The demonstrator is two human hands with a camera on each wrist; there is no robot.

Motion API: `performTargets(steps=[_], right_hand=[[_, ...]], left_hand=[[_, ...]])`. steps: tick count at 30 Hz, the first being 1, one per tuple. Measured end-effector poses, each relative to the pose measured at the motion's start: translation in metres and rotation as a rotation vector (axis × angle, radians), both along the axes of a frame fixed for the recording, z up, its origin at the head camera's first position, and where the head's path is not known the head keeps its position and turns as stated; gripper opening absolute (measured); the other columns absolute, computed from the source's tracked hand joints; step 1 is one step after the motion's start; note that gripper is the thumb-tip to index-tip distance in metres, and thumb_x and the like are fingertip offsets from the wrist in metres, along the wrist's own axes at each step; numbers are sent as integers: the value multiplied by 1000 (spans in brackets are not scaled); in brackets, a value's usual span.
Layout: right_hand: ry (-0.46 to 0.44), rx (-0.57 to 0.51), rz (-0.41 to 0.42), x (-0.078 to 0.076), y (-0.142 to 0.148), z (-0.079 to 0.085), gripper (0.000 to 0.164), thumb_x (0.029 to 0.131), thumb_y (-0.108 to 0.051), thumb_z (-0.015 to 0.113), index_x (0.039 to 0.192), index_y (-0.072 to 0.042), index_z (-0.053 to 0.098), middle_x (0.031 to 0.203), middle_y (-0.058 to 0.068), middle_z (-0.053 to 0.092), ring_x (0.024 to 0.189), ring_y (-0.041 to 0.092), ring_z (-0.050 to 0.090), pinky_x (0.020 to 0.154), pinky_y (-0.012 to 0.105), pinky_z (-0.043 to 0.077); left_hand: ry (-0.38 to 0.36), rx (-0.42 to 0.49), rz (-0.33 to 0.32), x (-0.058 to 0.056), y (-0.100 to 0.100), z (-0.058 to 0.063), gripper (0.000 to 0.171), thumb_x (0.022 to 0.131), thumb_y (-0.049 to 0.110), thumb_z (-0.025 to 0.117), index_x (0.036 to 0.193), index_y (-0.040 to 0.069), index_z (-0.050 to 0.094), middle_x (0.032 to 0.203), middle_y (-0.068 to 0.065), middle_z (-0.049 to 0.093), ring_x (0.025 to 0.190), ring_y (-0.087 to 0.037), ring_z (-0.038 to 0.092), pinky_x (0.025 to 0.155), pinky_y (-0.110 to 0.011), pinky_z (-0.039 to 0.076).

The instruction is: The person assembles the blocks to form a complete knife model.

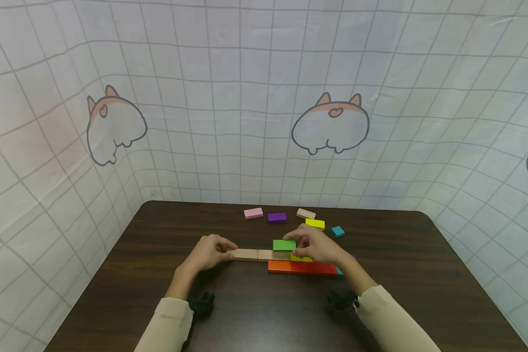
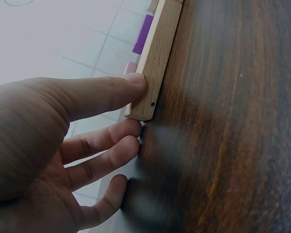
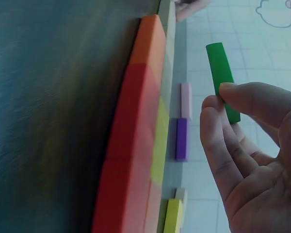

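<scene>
My right hand (image 1: 314, 244) pinches a green block (image 1: 284, 245) between thumb and fingers, held above the rows; in the right wrist view the green block (image 3: 223, 82) stands out over the blocks. My left hand (image 1: 210, 252) holds the left end of a plain wooden block (image 1: 245, 254), its thumb (image 2: 134, 78) on the block and its fingertips around the end. A second wooden block (image 1: 265, 255) continues that row, followed by a yellow block (image 1: 301, 258). In front lies a row with an orange block (image 1: 279, 266) and red blocks (image 1: 313, 268), its right end partly hidden by my right forearm.
Loose blocks lie toward the back edge: pink (image 1: 253, 213), purple (image 1: 276, 218), plain wood (image 1: 306, 213), yellow (image 1: 315, 224) and blue (image 1: 338, 231). The dark wooden table (image 1: 264, 313) meets a white gridded curtain (image 1: 229, 146) behind and at the sides.
</scene>
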State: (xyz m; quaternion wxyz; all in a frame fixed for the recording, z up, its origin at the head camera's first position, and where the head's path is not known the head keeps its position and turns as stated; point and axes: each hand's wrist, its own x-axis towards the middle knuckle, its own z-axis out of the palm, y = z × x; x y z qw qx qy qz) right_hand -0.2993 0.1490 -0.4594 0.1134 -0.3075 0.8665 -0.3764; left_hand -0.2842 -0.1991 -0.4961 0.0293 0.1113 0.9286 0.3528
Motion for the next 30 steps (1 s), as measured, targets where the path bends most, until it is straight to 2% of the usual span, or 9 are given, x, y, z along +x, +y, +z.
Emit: performTargets(steps=[7,16,24,30], right_hand=[[32,23,7,21,24,-8,35,95,-14,73,130,-18,69,109,5,56,83,10,63,80,25,53],[-18,-2,44,48,35,-17,34,94,-12,73,128,-15,70,105,6,53,79,8,60,71,24,52],[-77,-31,81,58,30,-29,34,95,-7,72,128,-10,68,104,12,54,76,7,64,71,24,54],[-69,7,55,61,22,-31,33,93,-10,74,126,-15,70,105,7,56,79,7,61,72,24,53]], left_hand=[[-5,-5,0,1,1,3,17,88,18,82,104,23,82,93,2,68,81,-14,58,70,-31,50],[-1,-15,9,2,2,4,18,88,18,82,105,23,82,96,1,68,85,-15,59,74,-34,52],[4,-20,11,2,1,3,18,88,18,82,105,23,82,96,0,68,85,-15,58,74,-34,52],[4,-20,11,1,2,3,18,88,18,82,105,24,82,97,0,68,86,-15,59,75,-35,53]])
